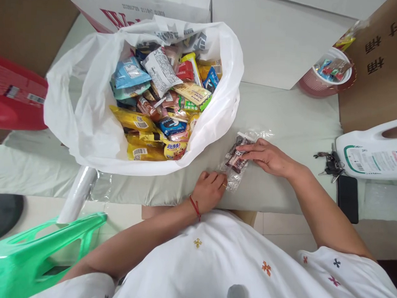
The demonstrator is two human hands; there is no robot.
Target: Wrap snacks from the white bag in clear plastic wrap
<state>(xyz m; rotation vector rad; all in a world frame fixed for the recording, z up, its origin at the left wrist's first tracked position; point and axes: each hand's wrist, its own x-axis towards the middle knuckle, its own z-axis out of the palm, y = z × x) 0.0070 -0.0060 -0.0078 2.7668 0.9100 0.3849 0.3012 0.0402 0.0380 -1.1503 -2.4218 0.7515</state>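
A small dark brown snack packet (236, 162) lies on the cloth-covered table, inside or on a thin clear plastic bag (234, 181); which of the two I cannot tell. My right hand (268, 158) comes from the right, its fingers together and closed over the packet's right side. Below and to the left, my left hand (210, 190) is curled at the bag's lower left edge, gripping the film. A large white plastic bag (221, 50) stands wide open to the left, filled with wrapped snacks (162, 74) in yellow, blue, red and white.
White boxes (267, 42) stand behind. At right are a pink cup (313, 83) with wrapped items, a white detergent bottle (374, 153), keys (333, 164) and a black phone (347, 197). A red container (18, 95) is at left. A plastic roll (78, 194) overhangs the front edge above a green stool (28, 260).
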